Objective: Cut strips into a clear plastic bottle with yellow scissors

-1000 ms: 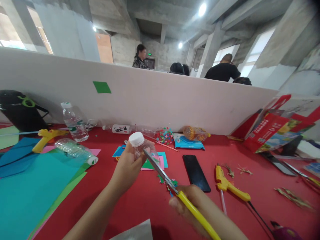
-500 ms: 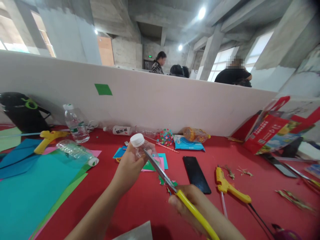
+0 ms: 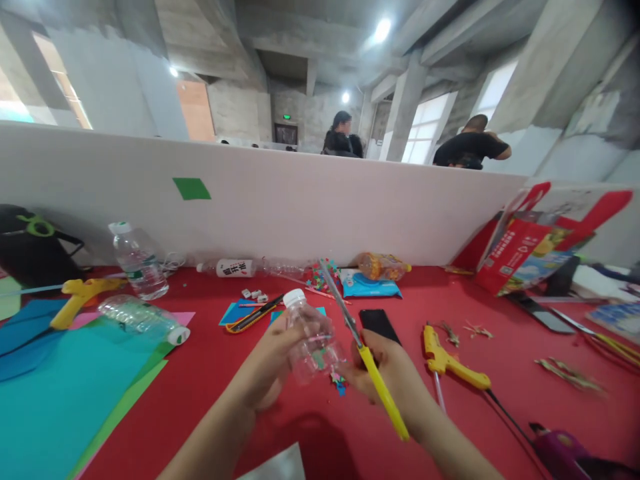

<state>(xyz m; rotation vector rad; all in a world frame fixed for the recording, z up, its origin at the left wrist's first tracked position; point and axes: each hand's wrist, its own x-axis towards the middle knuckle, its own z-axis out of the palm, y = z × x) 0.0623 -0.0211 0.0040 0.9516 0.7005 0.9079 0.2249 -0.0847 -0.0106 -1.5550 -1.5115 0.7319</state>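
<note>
My left hand (image 3: 274, 360) is closed round a clear plastic bottle (image 3: 306, 347) with a white cap, tilted above the red table. In my right hand (image 3: 385, 370) is a pair of scissors (image 3: 370, 363) with yellow handles. Their blades point up and away, beside the bottle and apart from its neck. The fingertips of my right hand come close to the bottle's lower end; whether they touch it I cannot tell. Small coloured paper bits (image 3: 339, 381) lie on the table below the bottle. A black phone (image 3: 379, 323) is partly hidden behind my right hand.
A yellow glue gun (image 3: 453, 363) with its cord lies on the right. A utility knife (image 3: 255, 315) rests beyond my left hand. Coloured paper sheets (image 3: 75, 393) and plastic bottles (image 3: 137, 317) are on the left. A white partition (image 3: 280, 207) stands behind, with a red bag (image 3: 520, 253) at right.
The scissor blades have come away from the bottle's neck and now point upward. The bottle has moved to the right and lower, with more of its body showing. The view has shifted slightly.
</note>
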